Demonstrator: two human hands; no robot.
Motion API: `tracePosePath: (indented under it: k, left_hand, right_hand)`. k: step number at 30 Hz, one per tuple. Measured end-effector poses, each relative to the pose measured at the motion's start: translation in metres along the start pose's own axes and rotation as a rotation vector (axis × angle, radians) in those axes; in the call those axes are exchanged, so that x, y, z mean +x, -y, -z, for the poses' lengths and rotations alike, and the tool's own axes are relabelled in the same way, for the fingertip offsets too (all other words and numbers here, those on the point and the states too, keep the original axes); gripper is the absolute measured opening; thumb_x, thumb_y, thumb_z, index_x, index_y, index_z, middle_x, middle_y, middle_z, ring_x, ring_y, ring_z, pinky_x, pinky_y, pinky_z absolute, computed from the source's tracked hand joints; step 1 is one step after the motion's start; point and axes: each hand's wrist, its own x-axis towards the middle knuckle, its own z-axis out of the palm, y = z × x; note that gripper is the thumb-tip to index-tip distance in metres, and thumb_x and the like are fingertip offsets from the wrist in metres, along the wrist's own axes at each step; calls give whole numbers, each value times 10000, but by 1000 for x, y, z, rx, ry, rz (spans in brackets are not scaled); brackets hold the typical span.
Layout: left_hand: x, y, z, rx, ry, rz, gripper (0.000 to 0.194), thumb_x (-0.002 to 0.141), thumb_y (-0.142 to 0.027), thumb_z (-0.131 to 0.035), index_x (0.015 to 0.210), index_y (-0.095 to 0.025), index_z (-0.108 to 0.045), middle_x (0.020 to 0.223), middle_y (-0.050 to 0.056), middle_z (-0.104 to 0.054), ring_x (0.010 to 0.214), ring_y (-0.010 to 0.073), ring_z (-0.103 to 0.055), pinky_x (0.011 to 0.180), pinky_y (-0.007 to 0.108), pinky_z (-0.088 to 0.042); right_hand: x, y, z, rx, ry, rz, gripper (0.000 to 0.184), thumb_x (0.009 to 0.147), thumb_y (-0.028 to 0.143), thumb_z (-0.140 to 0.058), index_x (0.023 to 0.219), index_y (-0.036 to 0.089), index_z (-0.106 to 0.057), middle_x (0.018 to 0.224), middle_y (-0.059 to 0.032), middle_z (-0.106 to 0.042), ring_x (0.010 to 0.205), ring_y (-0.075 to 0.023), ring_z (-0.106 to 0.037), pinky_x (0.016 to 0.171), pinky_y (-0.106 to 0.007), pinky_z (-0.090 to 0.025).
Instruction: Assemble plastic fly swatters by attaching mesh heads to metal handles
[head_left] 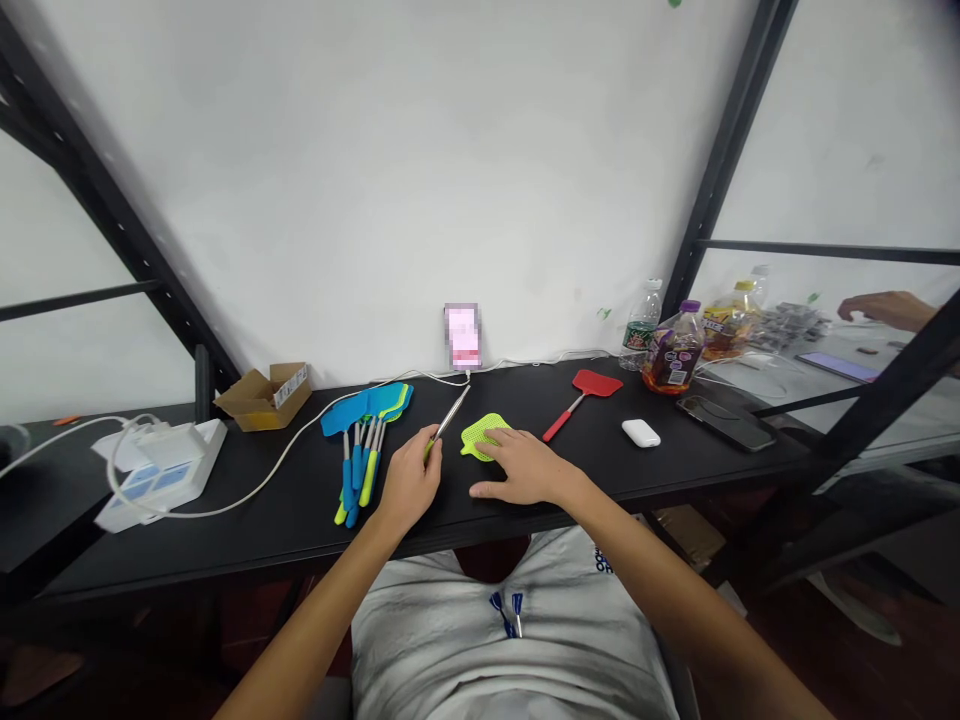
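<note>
My left hand (410,478) is closed around the green grip of a metal rod (454,411), a fly swatter's handle without its head, pointing up and away. Just to the right, my right hand (529,465) rests with fingers apart on a yellow-green fly swatter head (480,434), which lies flat on the black table. My right fingers cover part of that head. Left of my hands lies a pile of blue and green fly swatters (367,430), their handles towards me. A red fly swatter (587,392) lies off to the right.
A propped phone (463,335) leans on the wall, with a white cable running left to a power strip (169,475). An open cardboard box (266,397) sits at the back left. On the right are bottles (675,348), a white earbud case (641,433) and a dark phone (726,423).
</note>
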Motion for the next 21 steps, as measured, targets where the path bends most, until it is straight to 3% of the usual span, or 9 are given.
tracePosePath:
  k: [3, 7, 14, 18, 21]
  left_hand:
    - [0, 2, -1, 3, -6, -3, 197, 952, -276, -433, 1076, -201, -566, 921, 59, -669, 857, 212, -643, 772, 330, -482]
    - [-2, 2, -2, 16, 4, 30, 146, 938, -271, -453, 1028, -208, -549, 863, 39, -645, 813, 208, -637, 712, 308, -466]
    - [-2, -1, -1, 20, 14, 29, 127, 937, -265, -445, 1014, -215, -533, 809, 22, -632, 766, 202, -631, 685, 299, -448]
    - [-2, -2, 1, 23, 11, 26, 132, 932, -272, -456, 1008, -215, -548, 804, 21, -636, 766, 200, -631, 683, 296, -445]
    - [-2, -5, 2, 7, 22, 17, 144, 933, -301, -473, 989, -214, -574, 763, 9, -640, 737, 189, -628, 671, 290, -444]
  right_hand:
    - [-10, 12, 19, -13, 174, 27, 944, 627, 710, -727, 1406, 222, -514, 1444, -169, -479, 1302, -374, -452, 1022, -488, -389]
    - [-17, 34, 35, -157, 277, -44, 898, 527, 445, -892, 1341, 242, -572, 1377, -158, -528, 1221, -383, -498, 923, -458, -457]
    - [-24, 64, 28, -315, 190, 20, 426, 705, 151, -693, 1129, 181, -663, 1153, -153, -622, 974, -304, -582, 756, -375, -465]
    - [-33, 56, 46, -140, 120, 98, 264, 820, 102, -532, 1019, 189, -681, 965, -112, -670, 880, -251, -591, 719, -336, -430]
    - [-35, 32, 67, 120, -7, 83, 206, 922, 194, -469, 983, 206, -666, 854, -60, -677, 794, -205, -599, 695, -299, -414]
